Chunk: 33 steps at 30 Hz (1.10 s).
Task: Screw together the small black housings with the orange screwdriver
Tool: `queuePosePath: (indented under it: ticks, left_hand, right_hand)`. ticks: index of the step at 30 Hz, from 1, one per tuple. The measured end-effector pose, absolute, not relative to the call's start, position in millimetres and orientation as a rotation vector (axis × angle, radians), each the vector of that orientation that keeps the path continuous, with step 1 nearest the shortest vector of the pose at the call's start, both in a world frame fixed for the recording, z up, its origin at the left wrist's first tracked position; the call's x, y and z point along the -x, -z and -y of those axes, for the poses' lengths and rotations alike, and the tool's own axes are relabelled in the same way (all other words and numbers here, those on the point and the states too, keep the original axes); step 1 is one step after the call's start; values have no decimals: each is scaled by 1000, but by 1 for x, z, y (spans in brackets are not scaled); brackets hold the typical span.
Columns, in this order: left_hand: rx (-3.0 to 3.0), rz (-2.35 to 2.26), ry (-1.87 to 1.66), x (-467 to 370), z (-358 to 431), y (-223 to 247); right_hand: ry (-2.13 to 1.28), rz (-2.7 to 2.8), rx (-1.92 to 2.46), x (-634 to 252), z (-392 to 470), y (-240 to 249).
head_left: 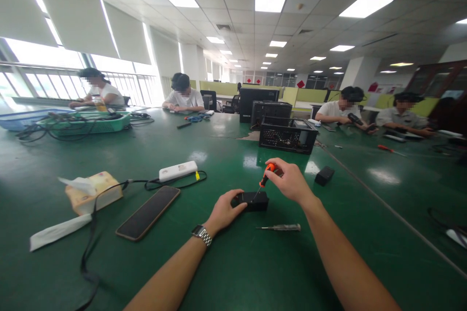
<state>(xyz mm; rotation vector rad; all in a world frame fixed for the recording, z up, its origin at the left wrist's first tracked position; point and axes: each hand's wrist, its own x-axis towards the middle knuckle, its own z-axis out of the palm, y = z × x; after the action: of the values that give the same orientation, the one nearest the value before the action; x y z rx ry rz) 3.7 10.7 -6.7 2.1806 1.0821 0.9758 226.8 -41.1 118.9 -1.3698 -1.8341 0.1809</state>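
Note:
A small black rectangular box [260,200] lies on the green table in front of me. My left hand [226,208], with a metal watch on its wrist, grips the box's left end between thumb and fingers. My right hand [288,179] is closed around the orange and black handle of a screwdriver [268,175]. The screwdriver is tilted, its shaft pointing down to the top of the box; whether the tip sits in a screw is too small to tell. A second, clear-handled screwdriver [284,227] lies just nearer to me than the box.
Left of my hands are a phone [149,213], a white power strip [178,170] with a black cable, and a tissue pack [95,192]. Another black box [324,175] lies to the right. Farther back stand an open computer case [288,136] and a green basket [91,126]. Several people sit around the table.

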Motion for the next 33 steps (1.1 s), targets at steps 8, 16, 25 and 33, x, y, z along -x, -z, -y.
queuePosePath:
  ticks: [8, 16, 25, 33]
  left_hand:
    - [-2164, -1094, -974, -4, -8, 4]
    - [-2155, -1083, -974, -4, -10, 7]
    - [-2142, -1090, -977, -4, -11, 7]
    - [-2172, -1065, -976, -3, -13, 11]
  right_hand:
    - [-166, 1857, 1351, -225, 45, -121]
    - [-172, 1828, 1333, -225, 42, -120]
    - [-131, 1880, 1397, -225, 40, -115]
    - [-184, 1756, 1334, -226, 40, -114]
